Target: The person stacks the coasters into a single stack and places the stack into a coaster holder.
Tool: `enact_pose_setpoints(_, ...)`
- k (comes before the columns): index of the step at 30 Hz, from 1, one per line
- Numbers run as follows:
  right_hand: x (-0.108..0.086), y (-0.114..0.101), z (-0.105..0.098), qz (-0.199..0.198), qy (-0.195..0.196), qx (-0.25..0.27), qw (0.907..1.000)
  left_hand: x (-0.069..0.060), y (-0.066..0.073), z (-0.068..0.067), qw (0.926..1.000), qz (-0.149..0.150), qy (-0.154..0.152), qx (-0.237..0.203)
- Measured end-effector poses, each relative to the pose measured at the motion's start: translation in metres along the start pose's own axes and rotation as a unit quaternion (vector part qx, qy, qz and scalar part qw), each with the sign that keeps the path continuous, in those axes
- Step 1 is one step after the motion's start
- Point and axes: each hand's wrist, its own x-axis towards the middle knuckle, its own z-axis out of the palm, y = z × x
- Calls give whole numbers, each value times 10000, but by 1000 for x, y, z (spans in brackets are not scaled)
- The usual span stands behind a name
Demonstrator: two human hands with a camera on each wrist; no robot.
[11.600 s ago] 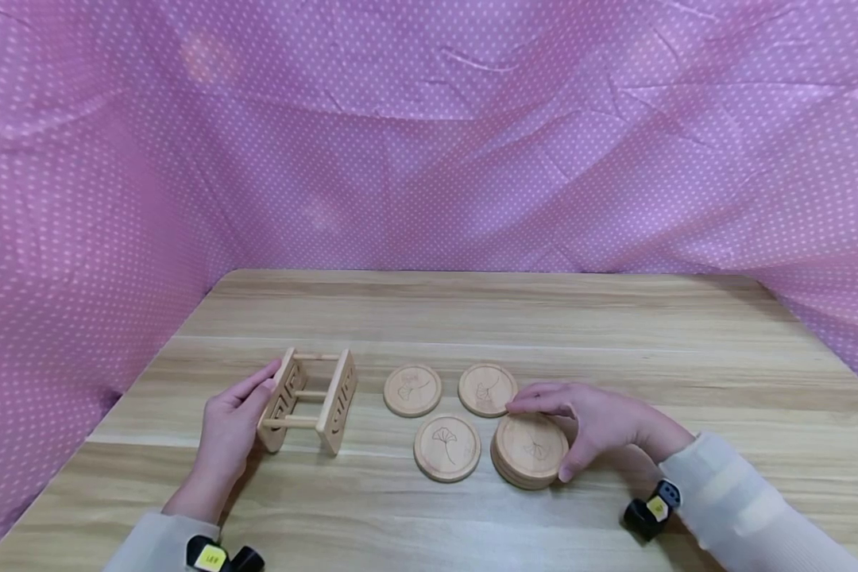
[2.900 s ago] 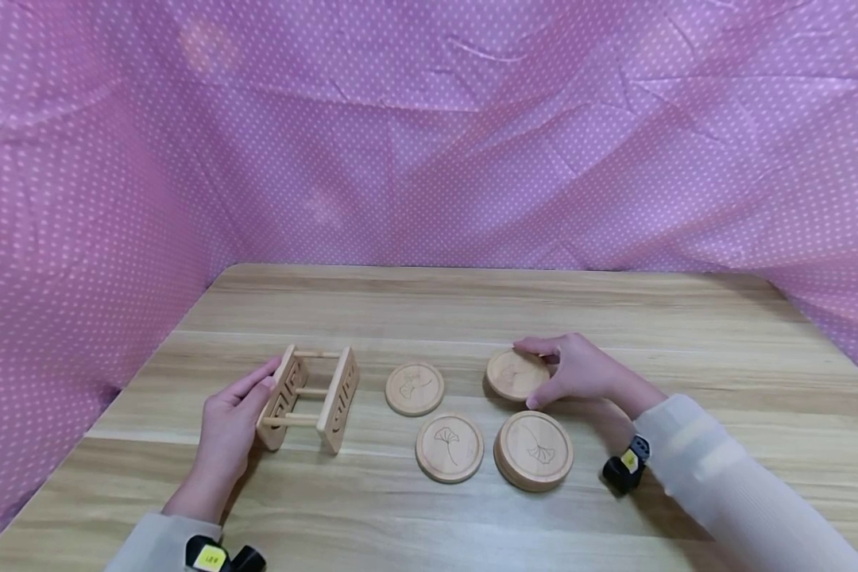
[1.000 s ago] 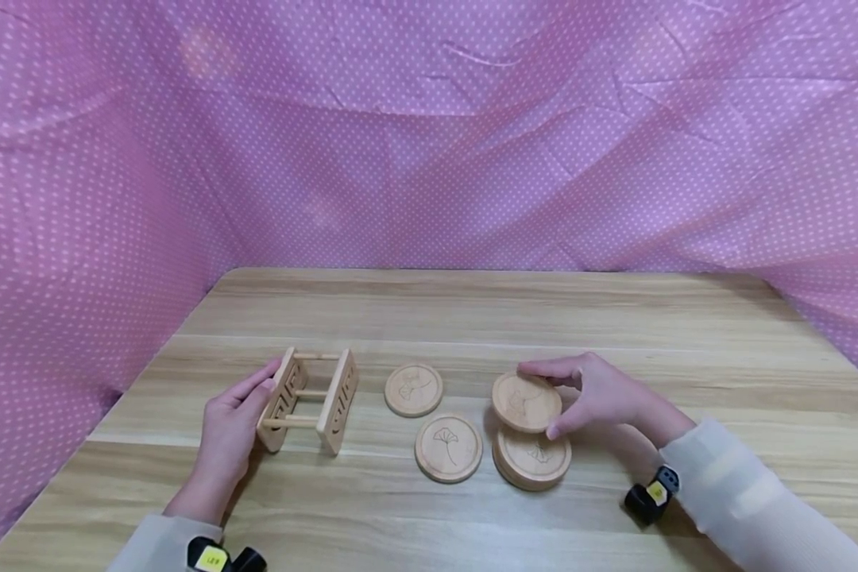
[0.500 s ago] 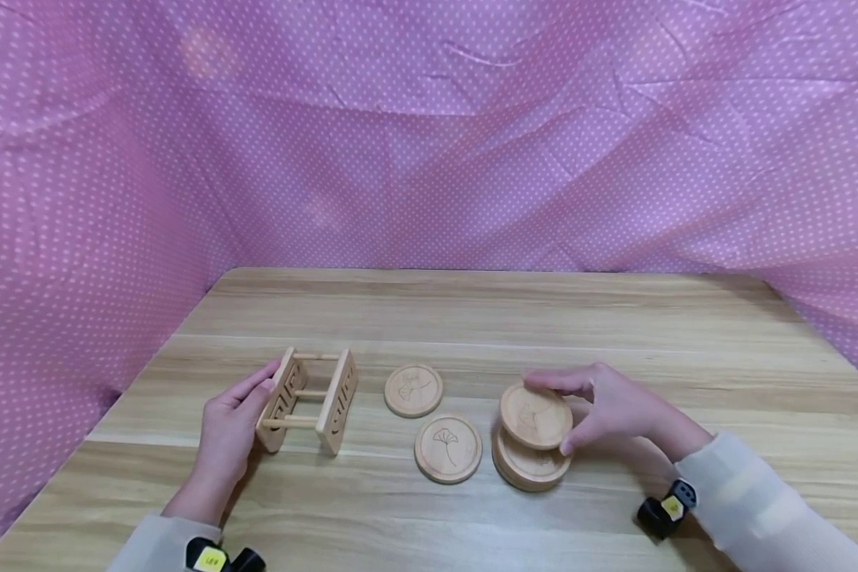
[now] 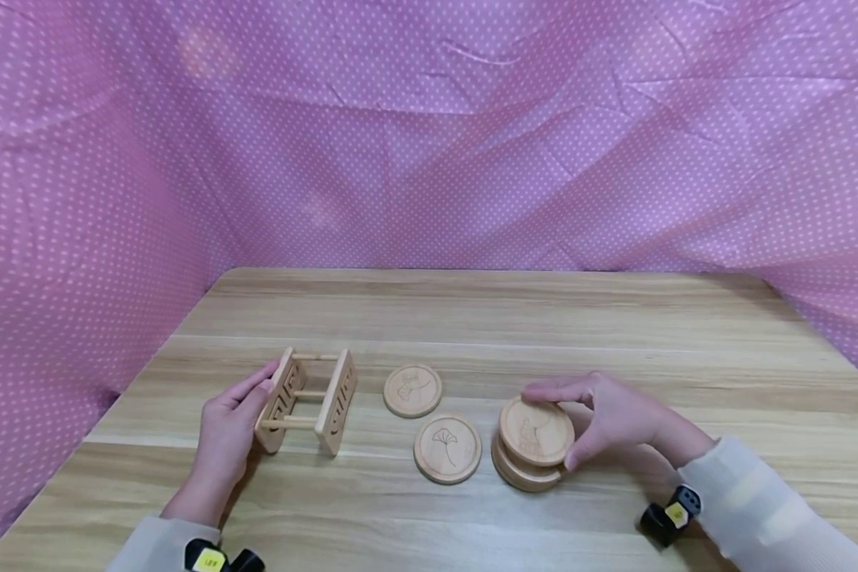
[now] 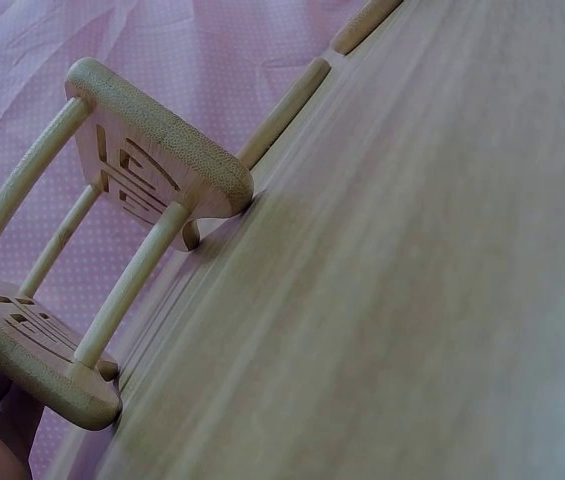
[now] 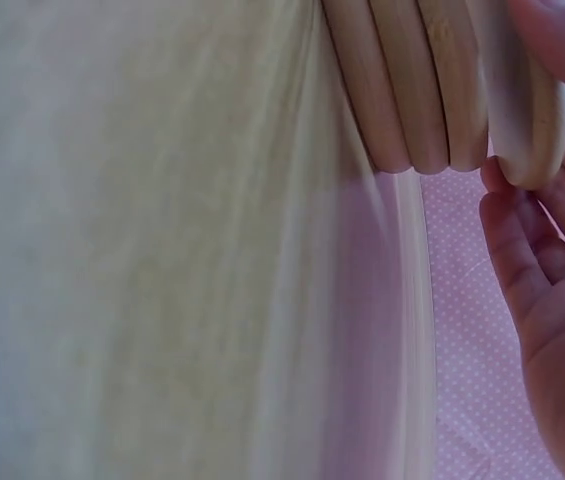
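My right hand (image 5: pixel 615 417) grips a round wooden coaster (image 5: pixel 536 430) by its rim, thumb on the near side and fingers on the far side. The engraved coaster is just above a stack of coasters (image 5: pixel 522 474) and hides most of its top. A gap shows between it and the stack (image 7: pixel 417 100) in the right wrist view. My left hand (image 5: pixel 229 425) holds the left side panel of a wooden coaster rack (image 5: pixel 338 401), which stands on the table. Its two fretwork panels are joined by thin dowels (image 6: pixel 132 285), with nothing between them.
Two single coasters lie flat between the rack and the stack: one farther back (image 5: pixel 412 391), one nearer (image 5: pixel 447 450) with a ginkgo leaf engraving. The wood-grain table (image 5: pixel 472 310) ends at a pink dotted cloth (image 5: pixel 429 175) behind and at the sides.
Earlier, my right hand took the coaster from the spot behind the stack. It has since brought it nearer and down, over the stack. My left hand and the rack have stayed put.
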Motion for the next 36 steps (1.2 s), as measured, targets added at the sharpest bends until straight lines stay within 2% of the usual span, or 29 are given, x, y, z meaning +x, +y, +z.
enact_pose_setpoints(10,0,0,0,-235,-4,-43,9997,-1,0,1,10000,-26,64,-49)
enact_pose_setpoints(22,0,3,1,-637,-294,27,9975,-2,0,1,10000,-24,69,-66)
enact_pose_setpoints(36,-1,5,1,-510,-431,105,9977,-3,0,1,10000,-22,67,-26)
